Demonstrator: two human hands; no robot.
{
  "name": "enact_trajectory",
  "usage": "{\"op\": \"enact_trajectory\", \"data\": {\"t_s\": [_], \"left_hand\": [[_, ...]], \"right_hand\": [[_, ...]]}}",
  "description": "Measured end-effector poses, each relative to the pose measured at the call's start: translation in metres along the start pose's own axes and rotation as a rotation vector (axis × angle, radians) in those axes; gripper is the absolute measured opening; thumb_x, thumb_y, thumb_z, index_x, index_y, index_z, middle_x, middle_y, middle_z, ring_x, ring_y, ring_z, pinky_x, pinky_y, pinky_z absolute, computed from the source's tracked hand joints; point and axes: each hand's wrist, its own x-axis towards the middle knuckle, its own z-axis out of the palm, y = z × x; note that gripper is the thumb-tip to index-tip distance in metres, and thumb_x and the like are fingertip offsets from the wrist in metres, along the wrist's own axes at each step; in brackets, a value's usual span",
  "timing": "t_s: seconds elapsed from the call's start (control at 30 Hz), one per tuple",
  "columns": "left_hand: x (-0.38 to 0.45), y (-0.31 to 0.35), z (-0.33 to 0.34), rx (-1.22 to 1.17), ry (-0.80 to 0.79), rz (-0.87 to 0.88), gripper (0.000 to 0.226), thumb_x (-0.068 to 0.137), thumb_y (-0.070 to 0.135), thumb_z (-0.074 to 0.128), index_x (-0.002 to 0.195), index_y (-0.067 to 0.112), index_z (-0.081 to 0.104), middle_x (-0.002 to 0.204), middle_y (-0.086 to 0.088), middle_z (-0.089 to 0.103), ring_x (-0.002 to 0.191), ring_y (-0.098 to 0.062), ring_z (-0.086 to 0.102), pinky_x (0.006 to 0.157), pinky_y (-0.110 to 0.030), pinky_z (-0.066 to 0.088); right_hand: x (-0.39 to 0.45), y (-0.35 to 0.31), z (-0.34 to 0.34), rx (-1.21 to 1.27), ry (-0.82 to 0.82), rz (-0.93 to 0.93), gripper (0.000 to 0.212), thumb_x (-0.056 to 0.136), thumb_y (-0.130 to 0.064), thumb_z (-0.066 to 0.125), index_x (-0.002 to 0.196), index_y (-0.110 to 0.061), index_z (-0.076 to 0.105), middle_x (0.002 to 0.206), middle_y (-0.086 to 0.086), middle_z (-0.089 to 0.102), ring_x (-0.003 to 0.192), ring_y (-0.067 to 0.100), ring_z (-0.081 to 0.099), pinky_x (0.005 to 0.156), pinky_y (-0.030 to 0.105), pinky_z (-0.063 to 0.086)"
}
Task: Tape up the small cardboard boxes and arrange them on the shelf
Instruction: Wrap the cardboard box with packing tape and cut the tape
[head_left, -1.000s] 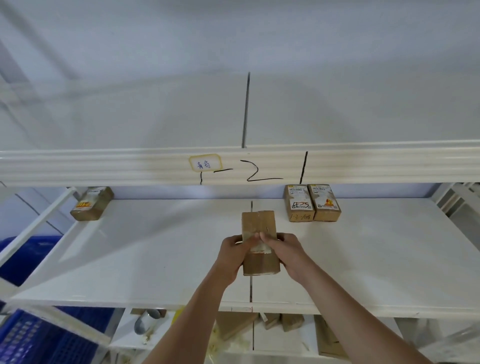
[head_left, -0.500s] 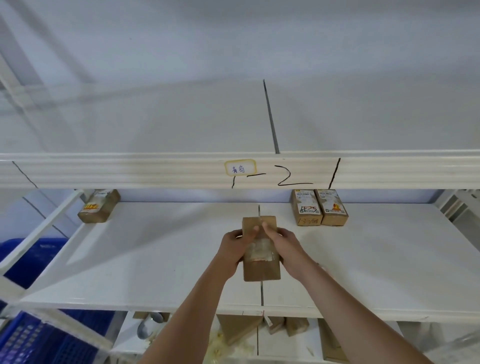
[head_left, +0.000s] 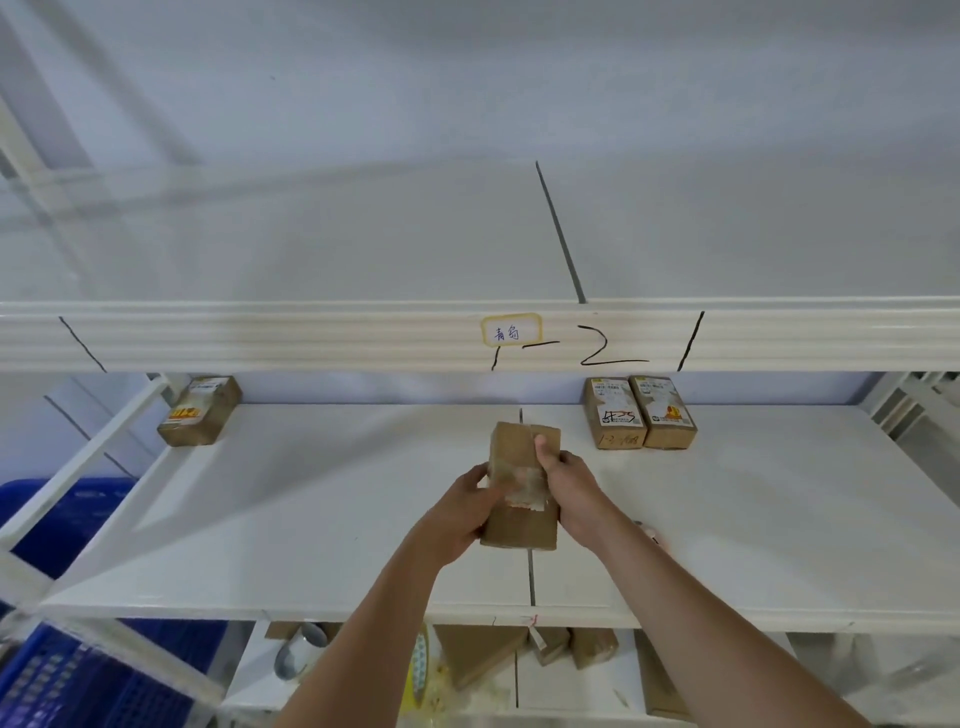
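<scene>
1. The left hand (head_left: 465, 512) and right hand (head_left: 571, 488) grasp the cardboard box (head_left: 522, 493) above the white shelf (head_left: 311, 519); its tape's extent is unclear.
2. Lower-shelf items are partly hidden.
3. Labelled boxes (head_left: 639, 413) stand at the rear right.

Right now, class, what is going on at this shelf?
A person holds a small cardboard box in both hands above the white shelf. The left hand grips its left side, and the right hand grips the right, thumb pressing clear tape on top. Two labelled boxes already stand side by side at the back right, and another box lies at the back left. More boxes wait on the shelf below.
</scene>
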Motion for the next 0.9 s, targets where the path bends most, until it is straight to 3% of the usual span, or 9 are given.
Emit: {"op": "enact_trajectory", "data": {"t_s": [0.07, 0.13, 0.23, 0.33, 0.43, 0.57, 0.67, 0.77, 0.9], "left_hand": [[-0.001, -0.007, -0.001, 0.014, 0.031, 0.024, 0.056, 0.086, 0.027, 0.080, 0.135, 0.017, 0.055, 0.115, -0.007, 0.074, 0.103, -0.024, 0.073, 0.087, -0.039, 0.060], [-0.002, -0.013, -0.004, -0.048, 0.073, 0.091, 0.055, 0.084, 0.027, 0.082, 0.132, 0.015, 0.059, 0.114, -0.008, 0.075, 0.103, -0.026, 0.073, 0.086, -0.041, 0.060], [-0.005, -0.014, -0.010, -0.097, 0.114, 0.141, 0.059, 0.079, 0.035, 0.085, 0.129, 0.013, 0.063, 0.112, -0.006, 0.076, 0.103, -0.026, 0.073, 0.080, -0.037, 0.060], [-0.004, -0.022, -0.007, -0.124, 0.147, 0.142, 0.052, 0.081, 0.029, 0.084, 0.125, 0.008, 0.065, 0.108, -0.009, 0.077, 0.098, -0.029, 0.074, 0.075, -0.037, 0.061], [-0.008, -0.025, -0.006, -0.170, 0.202, 0.119, 0.050, 0.083, 0.026, 0.082, 0.124, 0.005, 0.065, 0.104, -0.010, 0.077, 0.095, -0.030, 0.075, 0.072, -0.037, 0.061], [-0.018, -0.028, -0.013, -0.160, 0.109, 0.065, 0.048, 0.089, 0.043, 0.073, 0.129, 0.019, 0.062, 0.115, -0.007, 0.075, 0.105, -0.026, 0.072, 0.086, -0.045, 0.061], [-0.023, -0.031, -0.020, -0.054, 0.043, 0.030, 0.053, 0.089, 0.028, 0.078, 0.136, 0.025, 0.054, 0.115, -0.009, 0.074, 0.105, -0.023, 0.072, 0.088, -0.043, 0.060], [-0.025, -0.030, -0.025, -0.043, 0.025, 0.071, 0.069, 0.080, 0.017, 0.085, 0.139, 0.023, 0.051, 0.119, -0.019, 0.069, 0.105, -0.031, 0.072, 0.091, -0.048, 0.059], [-0.028, -0.024, -0.027, -0.084, 0.035, 0.115, 0.064, 0.079, 0.011, 0.085, 0.136, 0.020, 0.056, 0.118, -0.022, 0.069, 0.104, -0.034, 0.072, 0.091, -0.048, 0.059]], "right_hand": [[-0.006, -0.003, -0.009, -0.054, -0.177, 0.040, 0.052, 0.096, -0.061, 0.053, 0.128, -0.021, 0.059, 0.116, 0.002, 0.074, 0.103, 0.022, 0.073, 0.094, 0.044, 0.058], [-0.014, -0.001, -0.021, -0.159, -0.321, 0.080, 0.058, 0.090, -0.061, 0.065, 0.131, -0.021, 0.056, 0.124, 0.002, 0.072, 0.107, 0.022, 0.073, 0.091, 0.042, 0.059], [-0.024, 0.007, -0.029, -0.208, -0.407, 0.078, 0.054, 0.087, -0.039, 0.078, 0.130, -0.010, 0.062, 0.119, 0.007, 0.074, 0.107, 0.024, 0.073, 0.093, 0.043, 0.060], [-0.028, 0.016, -0.021, -0.150, -0.337, 0.049, 0.039, 0.092, -0.028, 0.074, 0.124, -0.007, 0.065, 0.113, 0.010, 0.076, 0.105, 0.026, 0.073, 0.089, 0.042, 0.061], [-0.028, 0.023, -0.006, -0.165, -0.272, 0.034, 0.038, 0.097, -0.026, 0.068, 0.127, -0.005, 0.061, 0.118, 0.013, 0.072, 0.109, 0.029, 0.069, 0.086, 0.039, 0.060], [-0.028, 0.025, -0.008, -0.153, -0.318, 0.059, 0.032, 0.100, -0.023, 0.063, 0.127, -0.005, 0.062, 0.119, 0.011, 0.072, 0.111, 0.029, 0.068, 0.087, 0.039, 0.059], [-0.028, 0.031, -0.015, -0.092, -0.387, 0.123, 0.034, 0.101, -0.027, 0.062, 0.129, -0.009, 0.062, 0.121, 0.008, 0.072, 0.114, 0.023, 0.068, 0.096, 0.041, 0.058], [-0.027, 0.030, -0.021, -0.160, -0.489, 0.131, 0.044, 0.093, -0.033, 0.072, 0.132, -0.014, 0.061, 0.122, 0.005, 0.073, 0.114, 0.021, 0.069, 0.094, 0.039, 0.058], [-0.024, 0.023, -0.015, -0.153, -0.411, 0.104, 0.038, 0.088, -0.019, 0.078, 0.123, -0.008, 0.066, 0.112, 0.009, 0.076, 0.104, 0.025, 0.073, 0.087, 0.041, 0.061]]}}
